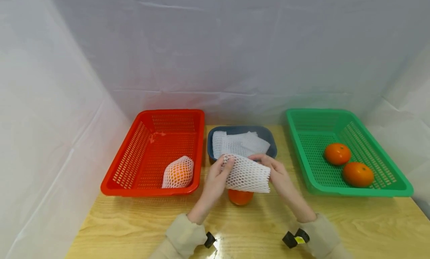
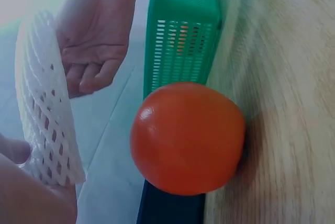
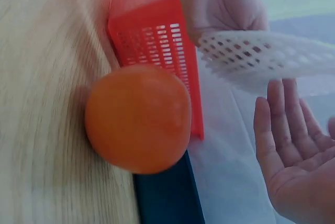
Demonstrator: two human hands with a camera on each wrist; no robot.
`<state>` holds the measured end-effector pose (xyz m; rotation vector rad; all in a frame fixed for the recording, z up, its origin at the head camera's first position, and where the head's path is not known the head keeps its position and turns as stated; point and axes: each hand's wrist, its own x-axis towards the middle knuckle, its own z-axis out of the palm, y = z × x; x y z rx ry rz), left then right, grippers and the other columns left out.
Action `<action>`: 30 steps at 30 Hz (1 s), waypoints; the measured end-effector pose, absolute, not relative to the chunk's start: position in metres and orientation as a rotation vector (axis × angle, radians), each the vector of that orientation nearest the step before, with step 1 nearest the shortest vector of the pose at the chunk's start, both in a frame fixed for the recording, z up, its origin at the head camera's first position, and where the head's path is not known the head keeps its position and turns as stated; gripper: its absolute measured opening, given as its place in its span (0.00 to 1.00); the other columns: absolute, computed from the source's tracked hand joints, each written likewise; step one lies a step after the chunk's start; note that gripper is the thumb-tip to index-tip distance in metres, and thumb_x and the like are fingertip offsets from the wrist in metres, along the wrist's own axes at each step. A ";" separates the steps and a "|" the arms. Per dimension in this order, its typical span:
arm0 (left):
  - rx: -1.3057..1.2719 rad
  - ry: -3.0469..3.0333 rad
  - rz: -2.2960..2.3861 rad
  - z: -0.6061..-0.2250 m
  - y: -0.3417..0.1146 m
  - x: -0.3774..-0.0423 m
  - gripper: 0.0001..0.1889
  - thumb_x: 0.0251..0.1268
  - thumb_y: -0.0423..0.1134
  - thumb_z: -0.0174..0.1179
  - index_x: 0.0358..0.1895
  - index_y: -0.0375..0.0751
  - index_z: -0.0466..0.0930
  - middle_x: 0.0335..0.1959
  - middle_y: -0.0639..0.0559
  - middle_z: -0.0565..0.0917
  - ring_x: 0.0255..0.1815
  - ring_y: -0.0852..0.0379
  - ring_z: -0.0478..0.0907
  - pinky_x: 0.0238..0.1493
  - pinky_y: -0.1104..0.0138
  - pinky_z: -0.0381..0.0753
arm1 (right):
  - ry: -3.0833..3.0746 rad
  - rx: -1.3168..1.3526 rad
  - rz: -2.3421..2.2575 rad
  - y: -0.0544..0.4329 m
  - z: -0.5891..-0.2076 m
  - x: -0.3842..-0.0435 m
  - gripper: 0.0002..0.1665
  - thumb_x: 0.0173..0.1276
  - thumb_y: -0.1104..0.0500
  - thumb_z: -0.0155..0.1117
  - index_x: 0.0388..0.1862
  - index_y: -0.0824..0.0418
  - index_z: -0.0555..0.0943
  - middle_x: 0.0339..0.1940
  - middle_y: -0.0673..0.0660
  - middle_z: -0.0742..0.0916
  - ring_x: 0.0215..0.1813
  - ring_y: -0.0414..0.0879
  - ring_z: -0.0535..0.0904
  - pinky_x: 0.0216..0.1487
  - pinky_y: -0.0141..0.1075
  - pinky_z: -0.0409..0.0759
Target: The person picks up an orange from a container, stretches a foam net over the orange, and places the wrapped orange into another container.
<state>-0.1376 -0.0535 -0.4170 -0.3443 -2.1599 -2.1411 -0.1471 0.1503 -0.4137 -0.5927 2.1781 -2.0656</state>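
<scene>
A white foam net sleeve (image 1: 248, 175) is pinched at its left end between the thumb and fingers of my left hand (image 1: 215, 180). My right hand (image 1: 278, 174) is at the sleeve's far side, its fingers fairly straight in the right wrist view and close to the net (image 3: 251, 56); whether they touch it I cannot tell. Below the sleeve, a smooth round orange-red fruit (image 1: 240, 197) sits on the table, partly covered in the head view but whole in the left wrist view (image 2: 187, 138). Neither hand touches the fruit.
A red basket (image 1: 152, 192) at left holds one fruit in a foam net (image 1: 178, 173). The green basket (image 1: 302, 158) at right holds two bare orange fruits (image 1: 358, 174). Between them, a dark blue tray (image 1: 210, 143) contains more white foam nets (image 1: 242, 142). White sheeting surrounds the wooden table (image 1: 255, 233).
</scene>
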 end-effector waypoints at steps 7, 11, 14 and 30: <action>-0.306 -2.111 -2.384 -0.414 -0.047 -0.140 0.19 0.82 0.45 0.49 0.59 0.32 0.77 0.54 0.44 0.81 0.54 0.57 0.74 0.59 0.65 0.73 | 2.205 -0.616 -2.041 0.140 -0.416 -0.145 0.26 0.72 0.68 0.57 0.67 0.74 0.70 0.60 0.59 0.81 0.56 0.40 0.78 0.53 0.34 0.80; -0.197 -1.991 -2.654 -0.412 -0.043 -0.143 0.22 0.81 0.47 0.50 0.60 0.31 0.77 0.51 0.49 0.81 0.52 0.58 0.75 0.57 0.66 0.75 | 2.107 -0.478 -2.046 0.138 -0.415 -0.142 0.28 0.74 0.66 0.53 0.69 0.79 0.65 0.56 0.56 0.82 0.52 0.37 0.78 0.53 0.32 0.79; -0.114 -1.893 -2.796 -0.410 -0.041 -0.144 0.23 0.80 0.47 0.51 0.62 0.30 0.76 0.50 0.50 0.80 0.50 0.59 0.76 0.54 0.68 0.77 | 1.887 -0.426 -2.077 0.137 -0.414 -0.141 0.27 0.78 0.62 0.49 0.68 0.80 0.66 0.51 0.51 0.83 0.49 0.38 0.80 0.51 0.33 0.81; -0.059 -1.921 -2.864 -0.418 -0.038 -0.145 0.23 0.81 0.42 0.47 0.65 0.26 0.73 0.44 0.52 0.82 0.45 0.60 0.76 0.47 0.69 0.77 | 1.422 -0.188 -2.140 0.140 -0.416 -0.147 0.25 0.83 0.46 0.47 0.63 0.63 0.71 0.53 0.50 0.83 0.57 0.42 0.79 0.60 0.34 0.78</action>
